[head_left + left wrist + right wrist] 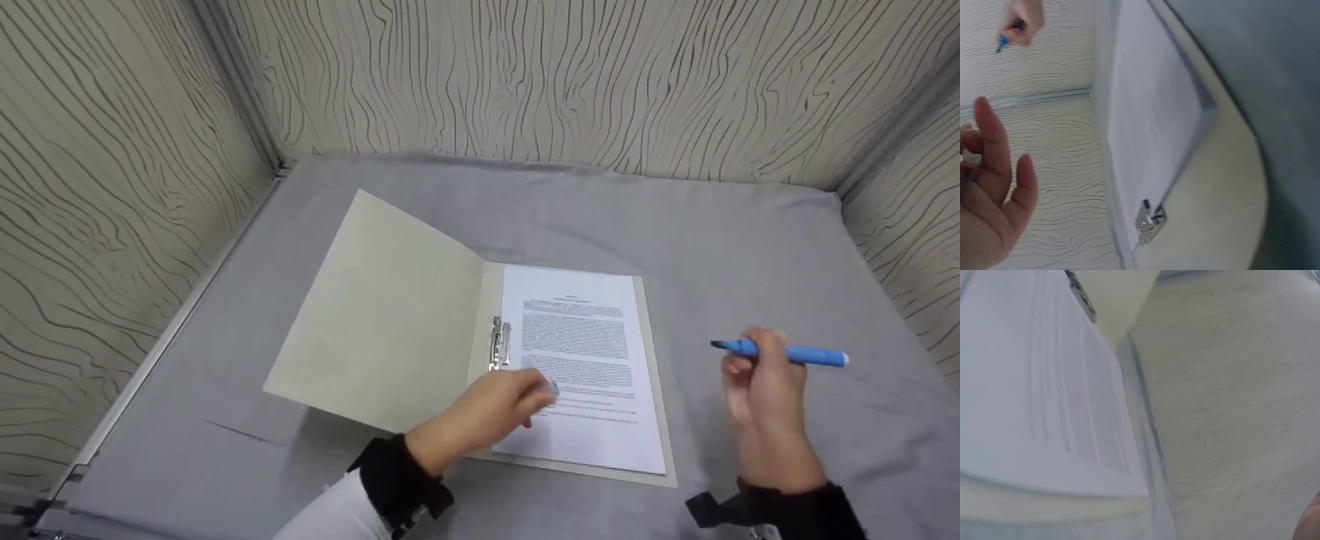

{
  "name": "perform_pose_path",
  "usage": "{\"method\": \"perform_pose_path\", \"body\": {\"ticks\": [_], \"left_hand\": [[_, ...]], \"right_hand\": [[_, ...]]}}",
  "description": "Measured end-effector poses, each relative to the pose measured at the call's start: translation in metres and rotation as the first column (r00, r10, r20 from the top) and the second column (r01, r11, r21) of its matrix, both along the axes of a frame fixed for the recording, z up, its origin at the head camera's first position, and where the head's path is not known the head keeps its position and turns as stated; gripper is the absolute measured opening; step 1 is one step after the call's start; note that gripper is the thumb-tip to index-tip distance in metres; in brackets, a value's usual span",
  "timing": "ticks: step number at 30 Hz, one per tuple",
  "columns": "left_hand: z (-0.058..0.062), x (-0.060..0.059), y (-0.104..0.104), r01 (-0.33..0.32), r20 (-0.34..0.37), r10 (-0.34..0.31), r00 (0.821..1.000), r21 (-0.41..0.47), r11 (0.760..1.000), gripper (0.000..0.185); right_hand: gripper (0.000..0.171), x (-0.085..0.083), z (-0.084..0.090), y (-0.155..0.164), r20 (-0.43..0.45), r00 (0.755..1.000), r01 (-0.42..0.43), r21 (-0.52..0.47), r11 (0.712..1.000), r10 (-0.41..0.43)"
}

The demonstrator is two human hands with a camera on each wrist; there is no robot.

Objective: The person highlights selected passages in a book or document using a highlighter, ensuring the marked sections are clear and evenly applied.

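An open cream folder [375, 322] lies on the grey table [750, 240]. A printed sheet [585, 360] lies on its right half, beside a metal fastener [500, 343]. My left hand [536, 401] hovers over the sheet's lower left corner and pinches a small pale cap-like piece [552, 388]. In the left wrist view that piece [968, 157] shows between the fingers [991, 140]. To the right of the folder, my right hand [750, 360] is raised above the table and grips a blue pen [787, 353], tip pointing left. The right wrist view shows the sheet [1044, 382] close below.
Walls with a wavy line pattern [525, 75] close in the table at the back and on both sides. A metal rail [150, 360] runs along the table's left edge. Bare grey cloth surrounds the folder.
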State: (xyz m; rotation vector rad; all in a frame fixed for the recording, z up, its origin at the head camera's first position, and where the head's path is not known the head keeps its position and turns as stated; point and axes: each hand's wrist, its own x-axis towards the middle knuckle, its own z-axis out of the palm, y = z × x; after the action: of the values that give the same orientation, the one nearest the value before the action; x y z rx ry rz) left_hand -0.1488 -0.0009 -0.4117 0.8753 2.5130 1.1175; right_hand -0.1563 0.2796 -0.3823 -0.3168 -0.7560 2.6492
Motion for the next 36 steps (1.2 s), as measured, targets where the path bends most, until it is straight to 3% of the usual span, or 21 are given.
{"method": "perform_pose_path", "body": {"ticks": [2, 6, 8, 12, 15, 19, 27, 29, 36], "left_hand": [[-0.007, 0.008, 0.005, 0.082, -0.099, -0.098, 0.990, -0.152, 0.985, 0.018], [-0.019, 0.026, 0.016, 0.210, -0.231, -0.315, 0.921, -0.385, 0.899, 0.014], [-0.025, 0.032, 0.018, 0.219, -0.259, -0.359, 0.897, -0.446, 0.868, 0.011], [-0.034, 0.040, 0.022, 0.218, -0.287, -0.399, 0.871, -0.502, 0.837, 0.011], [-0.038, 0.044, 0.024, 0.215, -0.290, -0.417, 0.861, -0.537, 0.816, 0.011], [-0.042, 0.048, 0.026, 0.198, -0.281, -0.418, 0.864, -0.575, 0.794, 0.011], [-0.043, 0.051, 0.029, 0.167, -0.286, -0.424, 0.860, -0.627, 0.761, 0.008], [-0.042, 0.051, 0.029, 0.166, -0.280, -0.424, 0.861, -0.634, 0.755, 0.009], [-0.042, 0.052, 0.029, 0.169, -0.259, -0.427, 0.866, -0.652, 0.739, 0.011]], "right_hand": [[0.033, 0.002, 0.000, -0.006, -0.029, 0.997, -0.063, 0.072, 0.995, 0.065], [0.033, 0.006, 0.001, -0.020, -0.156, 0.977, -0.113, 0.185, 0.976, 0.143], [0.033, 0.008, 0.000, -0.023, -0.213, 0.963, -0.122, 0.210, 0.970, 0.167], [0.031, 0.010, -0.001, -0.024, -0.274, 0.932, -0.166, 0.251, 0.954, 0.235], [0.029, 0.012, -0.001, -0.025, -0.300, 0.910, -0.210, 0.263, 0.942, 0.287], [0.030, 0.013, -0.001, -0.027, -0.335, 0.879, -0.270, 0.237, 0.933, 0.340], [0.035, 0.013, -0.004, -0.030, -0.309, 0.879, -0.314, 0.197, 0.929, 0.363], [0.035, 0.012, -0.006, -0.030, -0.349, 0.854, -0.343, 0.180, 0.922, 0.386], [0.036, 0.011, -0.010, -0.032, -0.427, 0.811, -0.353, 0.187, 0.917, 0.400]]}}
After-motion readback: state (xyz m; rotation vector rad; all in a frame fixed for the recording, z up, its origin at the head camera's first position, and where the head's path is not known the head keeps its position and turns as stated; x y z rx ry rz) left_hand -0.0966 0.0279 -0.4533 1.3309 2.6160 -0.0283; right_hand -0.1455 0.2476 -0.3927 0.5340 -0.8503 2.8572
